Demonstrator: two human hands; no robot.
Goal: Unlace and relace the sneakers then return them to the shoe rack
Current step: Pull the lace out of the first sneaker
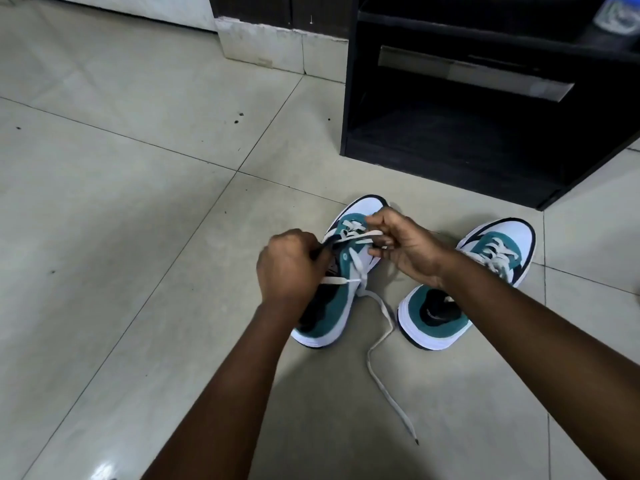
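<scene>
Hands (291,263) (407,247) pinch flat white lace (379,344) on suede-like teal sneaker (332,317).

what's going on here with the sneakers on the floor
A person is working the white lace on the left teal sneaker. The left hand grips the sneaker's side by the eyelets while the right hand pinches the lace near the toe. One lace end trails on the floor. The other sneaker sits beside it, laced, near the dark rack.
</scene>
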